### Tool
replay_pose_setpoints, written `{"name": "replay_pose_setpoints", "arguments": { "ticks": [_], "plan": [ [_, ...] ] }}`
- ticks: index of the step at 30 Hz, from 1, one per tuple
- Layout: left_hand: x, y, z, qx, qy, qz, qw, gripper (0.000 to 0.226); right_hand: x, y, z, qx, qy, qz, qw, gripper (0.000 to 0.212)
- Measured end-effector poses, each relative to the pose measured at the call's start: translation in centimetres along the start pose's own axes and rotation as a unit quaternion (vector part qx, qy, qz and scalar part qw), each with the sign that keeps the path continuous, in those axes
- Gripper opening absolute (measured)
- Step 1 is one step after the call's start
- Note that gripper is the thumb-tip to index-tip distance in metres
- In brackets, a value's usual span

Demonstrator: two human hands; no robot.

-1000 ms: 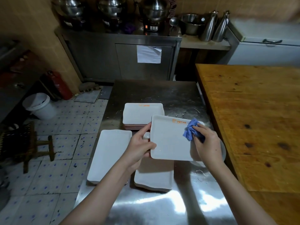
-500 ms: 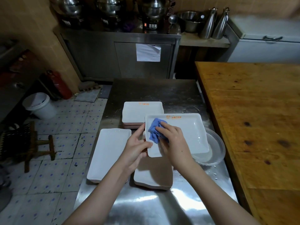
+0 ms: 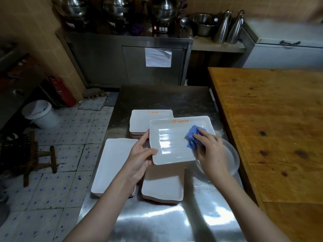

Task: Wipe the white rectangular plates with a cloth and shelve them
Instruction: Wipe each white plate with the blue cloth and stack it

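One plate (image 3: 171, 142) is held off the table, pinched at its edge by the left hand (image 3: 139, 159); the right hand (image 3: 211, 152) grips a bunched cloth (image 3: 193, 137) against it; hard rubbing could tip it loose.

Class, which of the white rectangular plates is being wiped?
The plate the left hand grips by its edge, the right hand pressing a blue cloth on it; the others lie on the steel table.
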State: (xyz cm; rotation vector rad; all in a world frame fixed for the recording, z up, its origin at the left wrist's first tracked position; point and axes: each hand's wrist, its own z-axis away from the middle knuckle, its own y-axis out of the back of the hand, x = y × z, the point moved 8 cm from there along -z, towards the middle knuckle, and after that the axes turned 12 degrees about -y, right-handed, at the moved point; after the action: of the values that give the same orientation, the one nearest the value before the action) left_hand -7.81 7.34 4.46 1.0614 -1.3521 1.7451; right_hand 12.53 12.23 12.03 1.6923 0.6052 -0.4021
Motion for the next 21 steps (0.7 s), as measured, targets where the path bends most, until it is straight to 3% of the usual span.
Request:
{"name": "replay_pose_setpoints", "arguments": {
  "ticks": [10,14,21],
  "plan": [
    [-0.2,-0.4,0.3,0.017,0.004,0.021,1.0,0.075,-5.5,-4.7,3.6,-0.135,0.086,-0.063,0.985,0.038],
    [0.2,-0.2,0.4,0.026,-0.006,0.014,1.0,0.074,-3.4,-3.5,2.6,-0.114,0.084,-0.003,0.99,0.04],
    [1.0,0.2,0.4,0.024,-0.009,0.001,1.0,0.071,2.1,-0.9,0.6,-0.041,-0.015,0.055,0.998,0.04]
  ]
}}
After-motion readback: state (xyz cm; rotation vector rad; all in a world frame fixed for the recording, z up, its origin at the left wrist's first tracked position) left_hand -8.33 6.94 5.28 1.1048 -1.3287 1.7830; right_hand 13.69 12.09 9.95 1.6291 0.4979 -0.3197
